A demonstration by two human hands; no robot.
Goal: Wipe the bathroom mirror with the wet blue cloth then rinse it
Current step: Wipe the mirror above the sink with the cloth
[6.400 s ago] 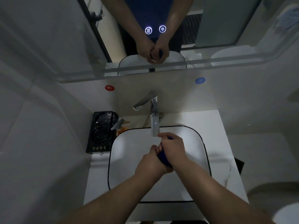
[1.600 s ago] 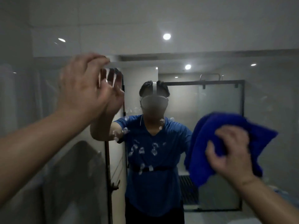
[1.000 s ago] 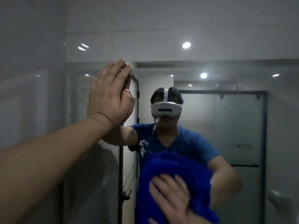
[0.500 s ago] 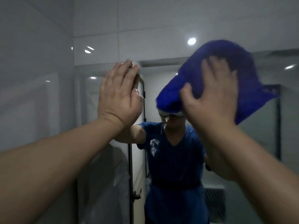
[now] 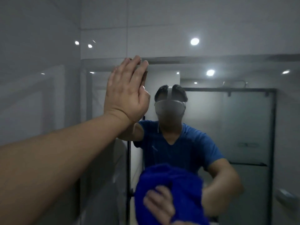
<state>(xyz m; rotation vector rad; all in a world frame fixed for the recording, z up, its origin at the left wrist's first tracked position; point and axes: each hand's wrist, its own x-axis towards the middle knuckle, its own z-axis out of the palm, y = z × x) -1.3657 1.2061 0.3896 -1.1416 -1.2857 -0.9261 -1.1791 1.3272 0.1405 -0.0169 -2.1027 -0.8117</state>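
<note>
The bathroom mirror (image 5: 235, 127) fills the wall ahead, its top edge running level with my fingertips. My left hand (image 5: 126, 93) lies flat on the glass near the upper left corner, fingers together and pointing up, holding nothing. Low in the middle, my right hand (image 5: 159, 203) presses the bunched blue cloth (image 5: 168, 189) against the glass; the fingers spread over the cloth and are partly blurred. The glass above the cloth looks hazy, without droplets. The sink and tap are out of view.
A grey tiled side wall (image 5: 37, 78) stands close on the left. White wall tiles (image 5: 178, 26) run above the mirror. The mirror reflects a person in a blue shirt, a dark-framed glass shower door (image 5: 250, 130) and ceiling spotlights.
My right hand has swept the blue cloth down from the upper mirror to the lower middle. The droplets seen earlier on the glass are gone. My left hand stays flat at the same spot.
</note>
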